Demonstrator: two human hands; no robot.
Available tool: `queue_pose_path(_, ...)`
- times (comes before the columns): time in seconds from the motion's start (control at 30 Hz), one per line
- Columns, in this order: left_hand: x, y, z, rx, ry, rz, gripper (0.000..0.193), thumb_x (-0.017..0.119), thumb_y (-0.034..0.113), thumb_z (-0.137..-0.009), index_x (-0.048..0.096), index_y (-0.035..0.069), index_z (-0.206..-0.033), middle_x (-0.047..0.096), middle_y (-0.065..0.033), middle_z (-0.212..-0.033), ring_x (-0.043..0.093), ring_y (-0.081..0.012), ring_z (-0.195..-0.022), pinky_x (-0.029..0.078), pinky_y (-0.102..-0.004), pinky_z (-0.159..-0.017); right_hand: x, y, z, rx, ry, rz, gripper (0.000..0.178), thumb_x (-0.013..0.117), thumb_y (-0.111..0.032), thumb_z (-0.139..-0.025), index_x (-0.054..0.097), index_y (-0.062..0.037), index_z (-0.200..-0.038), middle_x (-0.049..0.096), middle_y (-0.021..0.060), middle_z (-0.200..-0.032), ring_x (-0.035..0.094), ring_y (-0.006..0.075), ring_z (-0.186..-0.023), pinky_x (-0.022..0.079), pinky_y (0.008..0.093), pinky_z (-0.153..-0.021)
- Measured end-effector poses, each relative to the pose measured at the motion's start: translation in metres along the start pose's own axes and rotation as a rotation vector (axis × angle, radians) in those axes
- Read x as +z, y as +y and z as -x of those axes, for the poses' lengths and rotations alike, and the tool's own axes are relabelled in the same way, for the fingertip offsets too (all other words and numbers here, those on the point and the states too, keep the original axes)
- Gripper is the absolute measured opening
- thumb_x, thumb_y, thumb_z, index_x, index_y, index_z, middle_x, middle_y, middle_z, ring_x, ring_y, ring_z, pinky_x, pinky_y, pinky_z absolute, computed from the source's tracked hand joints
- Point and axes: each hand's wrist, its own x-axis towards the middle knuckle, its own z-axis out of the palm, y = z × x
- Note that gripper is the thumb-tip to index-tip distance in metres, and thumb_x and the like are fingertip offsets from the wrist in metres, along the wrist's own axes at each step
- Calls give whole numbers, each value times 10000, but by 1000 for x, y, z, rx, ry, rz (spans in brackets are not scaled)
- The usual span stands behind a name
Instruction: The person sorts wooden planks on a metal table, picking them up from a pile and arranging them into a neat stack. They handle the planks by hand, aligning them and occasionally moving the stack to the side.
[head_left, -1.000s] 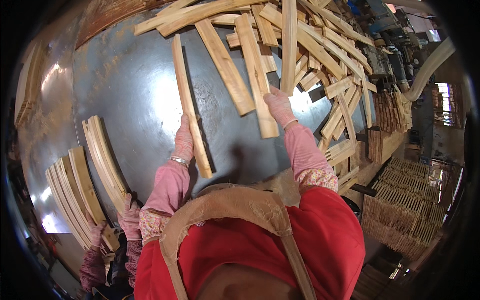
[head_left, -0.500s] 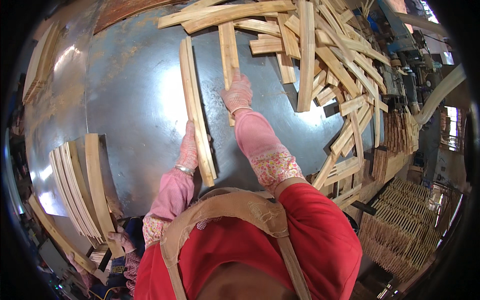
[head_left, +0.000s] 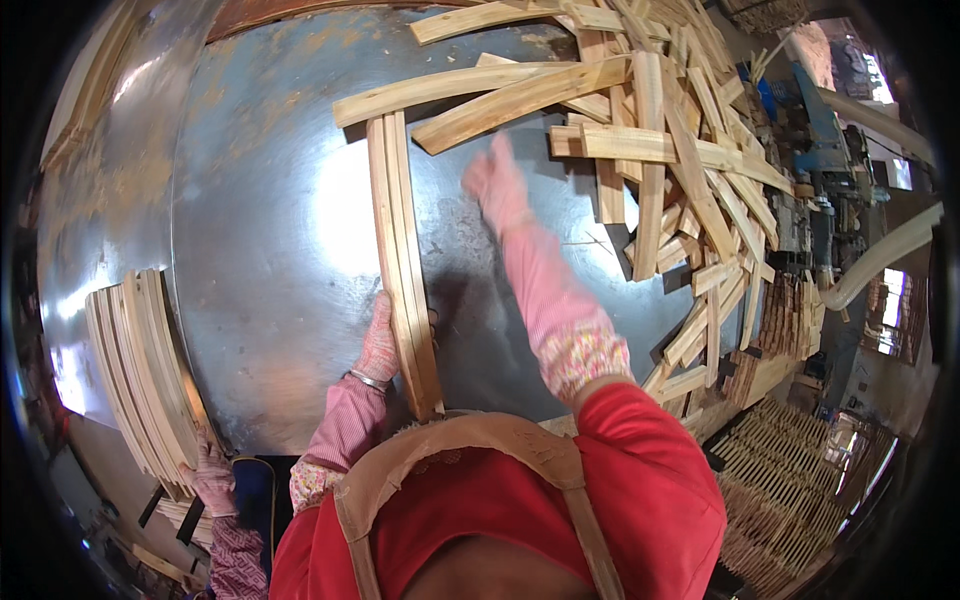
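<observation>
Pale wooden strips [head_left: 401, 250] stand side by side on edge in a narrow bundle. My left hand [head_left: 379, 340], in a pinkish work glove, grips this bundle near its close end, the thumb side along its left face and fingertips at its right. My right hand [head_left: 497, 185], gloved likewise and slightly blurred, is above the metal table [head_left: 270, 220]. It holds nothing, and one finger points out toward a curved wooden strip [head_left: 520, 103]. Another curved strip [head_left: 440, 92] lies across the far end of the bundle.
A jumbled pile of wooden strips [head_left: 690, 150] covers the table's right side. At left, another person's gloved hand [head_left: 212, 478] touches a stack of strips [head_left: 140, 370]. Machinery [head_left: 825, 200] stands at far right, with stacked wood [head_left: 790, 500] below it.
My right hand has let go of a strip, which now lies with those in my left hand, and has moved away toward the far strips. The other person's loose strip has joined the left stack.
</observation>
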Motion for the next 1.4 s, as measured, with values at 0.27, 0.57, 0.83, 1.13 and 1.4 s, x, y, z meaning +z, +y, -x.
queue_pose_path(0.27, -38, 27, 8, 53, 15, 25, 925, 496, 876, -947, 618, 48, -1341, 738, -184, -952, 744, -304, -760, 656, -454, -673, 99, -48, -115, -281, 230, 76, 386, 736, -270, -1008, 659, -8, -1280, 763, 152, -1047, 771, 297, -801, 605, 389, -533)
queue_pose_path(0.57, -63, 64, 50, 28, -65, 199, 892, 421, 856, -992, 617, 118, -1453, 741, -177, -1008, 699, -265, -725, 612, -425, -665, 51, 64, 105, -128, -340, 878, 564, 749, -279, -958, 627, 58, -1394, 730, 165, -1270, 683, 247, -1176, 535, 365, -1022)
queue_pose_path(0.83, -45, 77, 109, 178, 930, -1079, 852, 855, 452, -900, 516, -41, -1508, 689, -255, -1382, 695, -381, -1231, 547, -455, -1053, 29, 47, 127, -276, -299, 1053, 773, 765, -138, -984, 387, 26, -1637, 603, 182, -1531, 565, 235, -1398, 416, 347, -1209)
queue_pose_path(1.13, -82, 54, 143, 237, 1081, -1429, 921, 834, 392, -879, 381, 75, -1615, 657, -309, -1384, 705, -502, -1142, 571, -555, -958, 25, -71, 214, -267, -755, 458, 668, 693, -247, -1054, 420, -68, -1637, 585, 118, -1551, 565, 222, -1429, 479, 404, -1182)
queue_pose_path(1.4, -74, 49, 151, 345, 972, -1435, 883, 788, 395, -921, 370, 105, -1642, 657, -295, -1417, 656, -491, -1264, 525, -532, -1062, -106, -203, 362, -804, 279, 612, 306, 695, -296, -1083, 758, -11, -1177, 773, 20, -998, 710, 125, -904, 557, 288, -792)
